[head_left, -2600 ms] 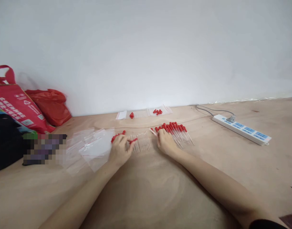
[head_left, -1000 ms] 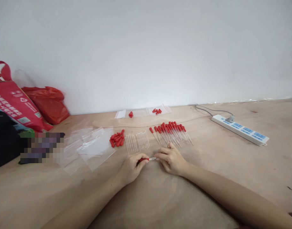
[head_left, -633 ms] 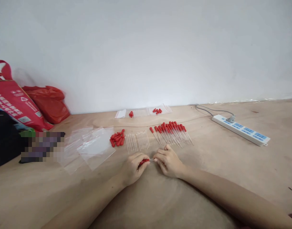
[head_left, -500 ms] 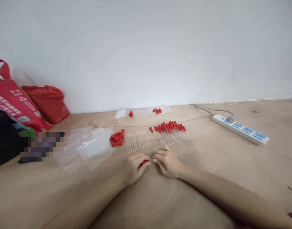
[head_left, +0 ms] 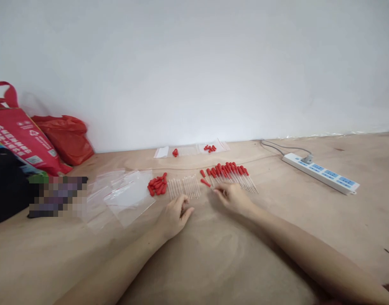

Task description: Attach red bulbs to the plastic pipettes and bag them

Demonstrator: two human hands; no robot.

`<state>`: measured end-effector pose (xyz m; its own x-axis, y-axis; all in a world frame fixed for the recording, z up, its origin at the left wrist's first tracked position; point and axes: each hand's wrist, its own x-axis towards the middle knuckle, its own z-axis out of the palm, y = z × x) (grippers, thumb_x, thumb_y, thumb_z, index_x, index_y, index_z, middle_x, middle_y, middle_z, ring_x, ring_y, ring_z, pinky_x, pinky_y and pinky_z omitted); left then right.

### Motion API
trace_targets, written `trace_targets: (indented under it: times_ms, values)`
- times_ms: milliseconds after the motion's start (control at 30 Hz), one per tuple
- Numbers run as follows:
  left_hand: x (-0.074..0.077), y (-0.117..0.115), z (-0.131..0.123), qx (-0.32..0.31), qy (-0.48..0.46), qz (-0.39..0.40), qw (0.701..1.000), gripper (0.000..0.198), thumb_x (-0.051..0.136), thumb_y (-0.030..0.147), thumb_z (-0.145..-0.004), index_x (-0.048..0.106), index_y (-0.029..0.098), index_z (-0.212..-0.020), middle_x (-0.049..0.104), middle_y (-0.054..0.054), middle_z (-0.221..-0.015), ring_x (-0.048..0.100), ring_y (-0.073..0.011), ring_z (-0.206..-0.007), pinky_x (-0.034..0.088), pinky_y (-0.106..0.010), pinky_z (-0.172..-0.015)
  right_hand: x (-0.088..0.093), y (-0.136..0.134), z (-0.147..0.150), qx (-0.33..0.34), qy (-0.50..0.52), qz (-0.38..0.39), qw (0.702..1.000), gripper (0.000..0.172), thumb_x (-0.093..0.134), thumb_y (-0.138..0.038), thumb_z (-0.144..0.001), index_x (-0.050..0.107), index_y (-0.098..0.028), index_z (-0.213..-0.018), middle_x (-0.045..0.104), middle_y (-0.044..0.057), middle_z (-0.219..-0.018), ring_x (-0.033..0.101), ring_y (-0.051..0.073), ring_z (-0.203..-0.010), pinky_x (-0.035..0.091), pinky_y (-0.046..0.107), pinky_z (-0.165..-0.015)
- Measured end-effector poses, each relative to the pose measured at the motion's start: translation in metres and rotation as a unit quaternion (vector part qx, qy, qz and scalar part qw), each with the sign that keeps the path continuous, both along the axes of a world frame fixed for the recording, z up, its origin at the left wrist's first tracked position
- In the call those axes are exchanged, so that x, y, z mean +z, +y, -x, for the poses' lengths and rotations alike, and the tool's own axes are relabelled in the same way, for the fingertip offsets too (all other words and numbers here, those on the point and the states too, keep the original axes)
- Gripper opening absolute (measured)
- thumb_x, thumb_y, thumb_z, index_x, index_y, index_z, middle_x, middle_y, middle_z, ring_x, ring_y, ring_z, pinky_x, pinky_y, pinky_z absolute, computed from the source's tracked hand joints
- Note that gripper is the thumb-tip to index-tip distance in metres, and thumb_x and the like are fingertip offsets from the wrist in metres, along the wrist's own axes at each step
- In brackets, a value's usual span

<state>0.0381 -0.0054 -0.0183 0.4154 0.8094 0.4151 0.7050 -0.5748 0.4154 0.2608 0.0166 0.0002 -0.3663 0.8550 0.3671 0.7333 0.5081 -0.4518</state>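
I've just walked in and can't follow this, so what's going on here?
A person's right hand holds a red-capped tube beside a group of similar capped tubes lying on the wooden surface. The left hand looks loosely open, at the near ends of a row of clear tubes; whether it touches them is unclear. Loose red caps lie left of that row, with clear bags further left.

Slim clear tubes [head_left: 184, 186] lie side by side, roughly parallel. Just right of the tubes, a single red-bulbed dropper [head_left: 206, 183] is held aslant, partly hidden, its bulb end farthest left; farther right, similar droppers [head_left: 228, 170] lie overlapping. Loose red bulbs [head_left: 156, 184] are heaped just left of the tubes.
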Motion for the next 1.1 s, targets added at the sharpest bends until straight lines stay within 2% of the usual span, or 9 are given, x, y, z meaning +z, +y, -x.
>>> trace_targets:
  times_ms: [133,233,367,467,733,800,900,1033,1100]
  values:
    - [0.004,0.000,-0.002,-0.042,0.048,0.032,0.997,0.011,0.045,0.021,-0.080,0.046,0.018,-0.070,0.047,0.002,-0.060,0.047,-0.0124,-0.057,0.038,-0.024,-0.056,0.006,0.031,0.000,-0.142,0.042,0.016,0.989,0.015,0.045,-0.019,-0.079,0.057,-0.014,-0.087,0.064,0.005,-0.073,0.058,0.014,-0.067,0.038,0.022,-0.062]
    - [0.007,0.000,-0.003,-0.048,0.052,0.042,0.997,0.012,0.044,0.022,-0.080,0.047,0.018,-0.069,0.046,0.002,-0.059,0.046,-0.0124,-0.057,0.036,-0.024,-0.056,0.006,0.047,0.012,-0.201,0.019,0.045,0.978,0.015,0.044,-0.021,-0.080,0.054,-0.014,-0.089,0.064,0.006,-0.078,0.060,0.016,-0.073,0.038,0.023,-0.063]
    - [0.007,0.001,-0.003,-0.052,0.054,0.052,0.996,0.012,0.044,0.022,-0.080,0.048,0.017,-0.070,0.046,0.003,-0.059,0.046,-0.0122,-0.057,0.035,-0.023,-0.057,0.004,0.056,0.027,-0.262,-0.062,0.108,0.957,0.018,0.043,-0.026,-0.080,0.054,-0.017,-0.091,0.064,0.009,-0.086,0.060,0.021,-0.082,0.039,0.027,-0.064]
    - [0.007,0.002,-0.002,-0.052,0.056,0.052,0.996,0.012,0.044,0.023,-0.080,0.048,0.017,-0.070,0.046,0.003,-0.059,0.046,-0.0120,-0.057,0.035,-0.023,-0.056,0.004,0.056,0.029,-0.272,-0.098,0.129,0.949,0.020,0.042,-0.028,-0.081,0.054,-0.018,-0.093,0.064,0.009,-0.090,0.060,0.022,-0.084,0.039,0.029,-0.065]
    - [0.005,0.004,-0.003,-0.054,0.043,0.035,0.997,0.014,0.044,0.023,-0.081,0.049,0.018,-0.069,0.048,0.003,-0.059,0.047,-0.0116,-0.055,0.036,-0.022,-0.054,0.009,0.047,0.035,-0.226,-0.094,0.086,0.966,0.022,0.039,-0.034,-0.082,0.055,-0.020,-0.087,0.064,0.006,-0.087,0.060,0.020,-0.084,0.039,0.028,-0.065]
    - [0.008,0.009,0.000,-0.025,0.036,0.006,0.999,0.016,0.045,0.025,-0.081,0.049,0.018,-0.066,0.048,0.002,-0.059,0.048,-0.0118,-0.055,0.037,-0.023,-0.054,0.010,0.046,0.044,-0.211,-0.099,0.092,0.968,0.022,0.039,-0.033,-0.082,0.055,-0.019,-0.090,0.064,0.007,-0.089,0.060,0.021,-0.085,0.040,0.029,-0.066]
    - [0.016,0.021,0.011,0.082,0.055,-0.075,0.992,0.021,0.047,0.028,-0.080,0.048,0.018,-0.061,0.051,0.000,-0.057,0.050,-0.0149,-0.058,0.037,-0.026,-0.059,0.010,0.046,0.060,-0.192,-0.105,0.110,0.970,0.025,0.041,-0.029,-0.080,0.052,-0.016,-0.098,0.063,0.010,-0.093,0.060,0.023,-0.087,0.042,0.031,-0.067]
    - [0.028,0.034,0.032,0.244,0.169,-0.117,0.948,0.016,0.050,0.031,-0.078,0.053,0.018,-0.069,0.059,-0.005,-0.071,0.054,-0.0230,-0.075,0.036,-0.032,-0.065,0.008,0.050,0.074,-0.194,-0.104,0.136,0.966,0.032,0.044,-0.025,-0.076,0.048,-0.012,-0.104,0.062,0.014,-0.098,0.060,0.025,-0.089,0.043,0.033,-0.068]
    - [0.032,0.037,0.041,0.287,0.224,-0.104,0.925,0.018,0.049,0.035,-0.078,0.054,0.018,-0.073,0.061,-0.006,-0.078,0.055,-0.0255,-0.079,0.036,-0.034,-0.066,0.008,0.052,0.078,-0.202,-0.102,0.147,0.963,0.033,0.045,-0.025,-0.075,0.048,-0.011,-0.105,0.062,0.015,-0.098,0.060,0.025,-0.090,0.044,0.034,-0.069]
